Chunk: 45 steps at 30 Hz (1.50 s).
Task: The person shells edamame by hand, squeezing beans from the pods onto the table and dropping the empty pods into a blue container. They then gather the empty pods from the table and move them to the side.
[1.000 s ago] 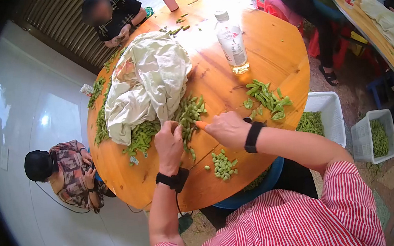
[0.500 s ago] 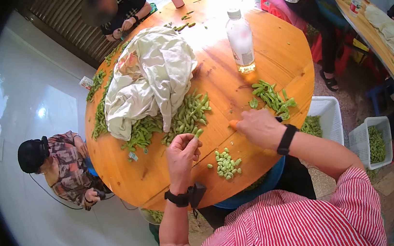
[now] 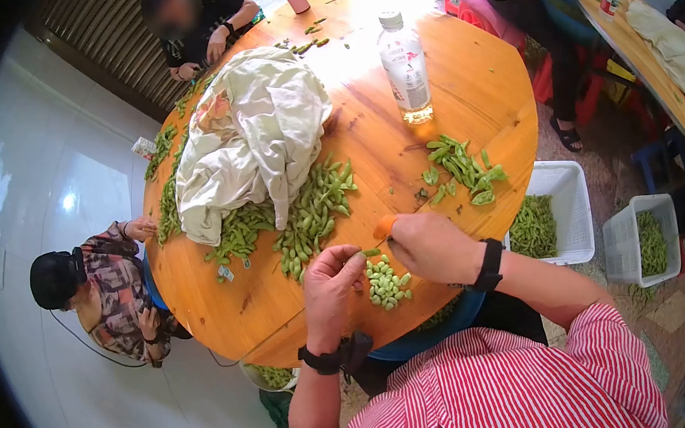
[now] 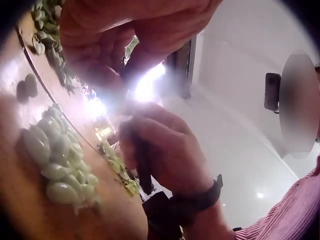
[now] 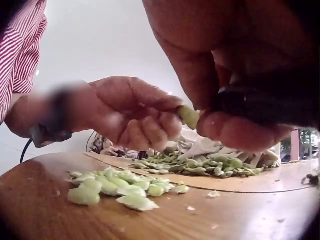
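Note:
My left hand pinches a green bean pod between thumb and fingertips. On the pod's other end, the right hand's curled fingers close in from the right in the right wrist view. A bright orange piece shows at the far side of my right hand; most of it is hidden. Just below the hands lies a small pile of shelled green beans on the wooden table. Beyond the left hand spreads a heap of whole pods.
A crumpled pale cloth covers part of the heap. A bottle stands at the back, with a pile of pods in front. White baskets holding pods are on the floor at right. Two seated people are across and left.
Out of the pod heap, my left hand has drawn a pod back toward me. The right hand has come in to meet it above the shelled beans.

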Each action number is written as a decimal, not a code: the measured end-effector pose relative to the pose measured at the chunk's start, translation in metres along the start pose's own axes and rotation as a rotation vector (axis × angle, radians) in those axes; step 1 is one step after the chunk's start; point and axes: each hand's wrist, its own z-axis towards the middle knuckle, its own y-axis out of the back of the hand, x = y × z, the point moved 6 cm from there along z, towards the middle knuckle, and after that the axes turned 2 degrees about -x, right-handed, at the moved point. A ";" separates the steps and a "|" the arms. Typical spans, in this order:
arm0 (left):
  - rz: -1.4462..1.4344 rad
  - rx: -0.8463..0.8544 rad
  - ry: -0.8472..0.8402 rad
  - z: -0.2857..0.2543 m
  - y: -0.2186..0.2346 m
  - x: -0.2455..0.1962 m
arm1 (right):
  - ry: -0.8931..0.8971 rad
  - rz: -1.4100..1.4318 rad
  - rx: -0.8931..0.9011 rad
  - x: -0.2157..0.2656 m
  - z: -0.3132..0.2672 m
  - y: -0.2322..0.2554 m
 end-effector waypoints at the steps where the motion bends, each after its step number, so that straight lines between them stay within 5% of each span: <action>1: 0.002 0.001 0.000 0.000 -0.001 0.000 | -0.001 0.001 -0.002 0.004 -0.001 -0.002; 7: -0.160 -0.062 0.004 0.001 -0.006 0.006 | 0.028 0.109 0.020 0.021 -0.010 -0.013; 21: -0.101 -0.063 0.024 -0.005 -0.007 0.015 | -0.139 0.237 -0.151 -0.004 -0.008 -0.005; 31: -0.001 -0.053 -0.042 -0.012 -0.017 0.010 | -0.113 0.199 -0.082 -0.002 -0.007 -0.008; 37: 0.404 -0.127 -0.328 -0.017 -0.019 -0.001 | -0.062 0.156 -0.103 0.005 -0.006 -0.011; 39: 0.782 -0.179 -0.786 -0.032 -0.035 -0.023 | -0.077 0.123 -0.101 0.012 -0.005 -0.009; 43: 0.675 -0.184 -0.670 -0.030 -0.031 -0.021 | -0.058 0.160 -0.106 0.009 -0.004 -0.009; 45: 0.086 -0.113 -0.166 -0.014 -0.015 0.009 | -0.007 0.222 -0.093 0.007 -0.004 -0.008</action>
